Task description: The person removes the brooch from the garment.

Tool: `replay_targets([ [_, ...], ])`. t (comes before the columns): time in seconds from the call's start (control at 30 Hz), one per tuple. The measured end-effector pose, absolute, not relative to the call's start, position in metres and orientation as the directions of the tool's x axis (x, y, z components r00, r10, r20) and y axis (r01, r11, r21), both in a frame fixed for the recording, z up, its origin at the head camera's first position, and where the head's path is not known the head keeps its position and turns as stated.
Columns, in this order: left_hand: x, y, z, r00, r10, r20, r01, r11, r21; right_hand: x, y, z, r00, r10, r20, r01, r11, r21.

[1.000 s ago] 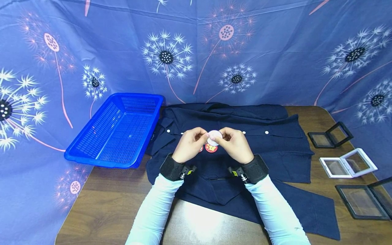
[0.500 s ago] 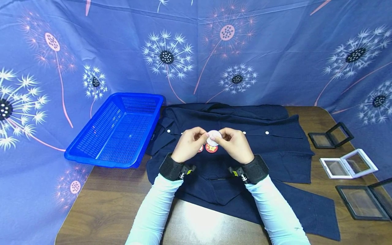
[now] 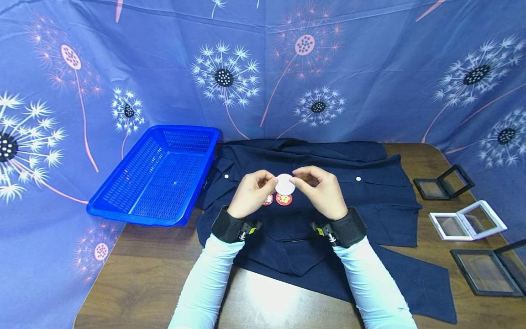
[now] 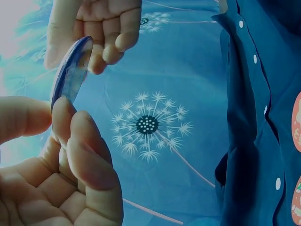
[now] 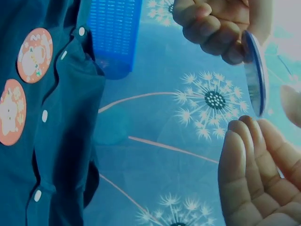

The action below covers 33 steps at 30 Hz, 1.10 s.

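Observation:
My left hand [image 3: 251, 193] pinches a white round badge [image 3: 284, 184] between thumb and fingertips, above a dark navy shirt [image 3: 304, 224]. The left wrist view shows the badge [image 4: 70, 70] edge-on in that grip. My right hand [image 3: 322, 191] is at the badge's right edge, thumb and fingers spread apart. In the right wrist view its fingers [image 5: 256, 160] lie close to the badge's lower end; whether they touch it I cannot tell. Below, two red round badges lie on the shirt, one with a yellow figure [image 3: 284, 199], the other [image 3: 268, 200] partly covered by my left hand.
A blue plastic basket [image 3: 98, 211] stands at the left. On the right side of the wooden table [image 3: 156, 274] are an open small black frame [image 3: 431, 196], an open white frame [image 3: 456, 236] and a larger black frame [image 3: 485, 290]. A blue dandelion-print cloth [image 3: 370, 91] hangs behind.
My right thumb and fingers have spread and drawn back to the right, uncovering more of the white badge. The left hand keeps its pinch, and the badge has shifted slightly left.

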<state>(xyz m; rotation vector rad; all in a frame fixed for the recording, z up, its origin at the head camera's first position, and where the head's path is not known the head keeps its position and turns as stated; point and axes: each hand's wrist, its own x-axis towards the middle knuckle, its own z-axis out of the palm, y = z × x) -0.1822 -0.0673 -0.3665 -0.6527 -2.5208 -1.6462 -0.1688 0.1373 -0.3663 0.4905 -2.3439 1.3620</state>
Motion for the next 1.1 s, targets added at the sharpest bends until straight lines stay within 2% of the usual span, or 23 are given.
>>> replay_targets([
  [0.2, -0.182, -0.068, -0.365, -0.915, 0.3, 0.27, 0.366, 0.338, 0.867, -0.169, 0.141, -0.363, -0.803, -0.133, 0.581, -0.572, 0.449, -0.687],
  [0.63, -0.182, -0.071, -0.365, -0.921, 0.295, 0.254, 0.347, 0.324, 0.88, -0.17, 0.147, -0.361, -0.698, -0.212, 0.684, -0.692, 0.443, -0.57],
  [1.1, -0.184, -0.072, -0.366, -0.917, 0.31, 0.252, 0.345, 0.301, 0.889, -0.168, 0.156, -0.369, -0.602, -0.388, 0.697, -0.789, 0.42, -0.448],
])
